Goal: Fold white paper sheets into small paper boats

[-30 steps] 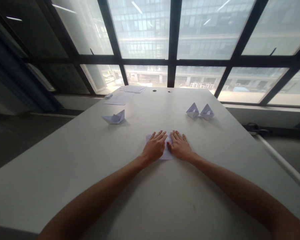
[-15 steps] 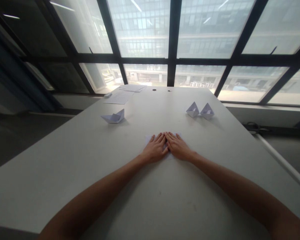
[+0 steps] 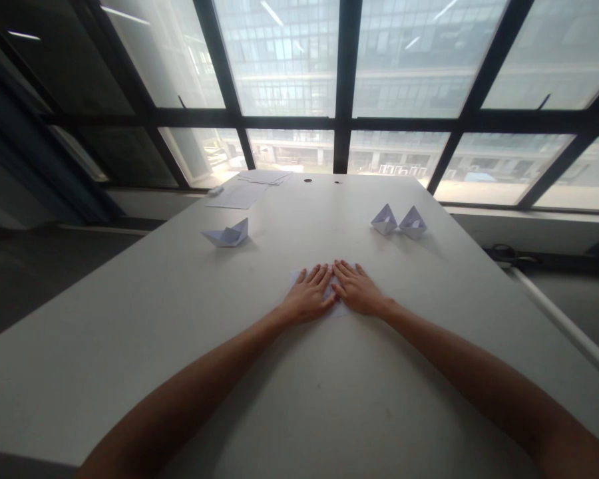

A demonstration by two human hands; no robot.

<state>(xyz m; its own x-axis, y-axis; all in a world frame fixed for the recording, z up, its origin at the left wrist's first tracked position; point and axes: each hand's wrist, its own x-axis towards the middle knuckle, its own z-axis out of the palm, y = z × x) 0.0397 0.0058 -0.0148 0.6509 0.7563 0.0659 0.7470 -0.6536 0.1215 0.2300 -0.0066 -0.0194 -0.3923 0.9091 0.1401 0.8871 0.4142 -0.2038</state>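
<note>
Under both my hands lies a sheet of white paper (image 3: 340, 310), mostly covered by them, flat on the white table (image 3: 299, 399). My left hand (image 3: 309, 293) rests palm down on its left part, fingers stretched out. On the right part, my right hand (image 3: 357, 287) is also flat with its fingers extended. The hands nearly meet at the thumbs and index fingers. Whether the paper is folded is hard to see beneath them.
A folded paper boat (image 3: 228, 234) stands to the left. Two more, a paper boat (image 3: 384, 221) and its neighbour (image 3: 412, 225), sit side by side at the right. Loose paper sheets (image 3: 237, 196) lie at the far left, by a small white object (image 3: 215, 191).
My right hand has shifted slightly away from me and to the right, and its fingers sit a little farther forward. My left hand stays nearly in place on the paper.
</note>
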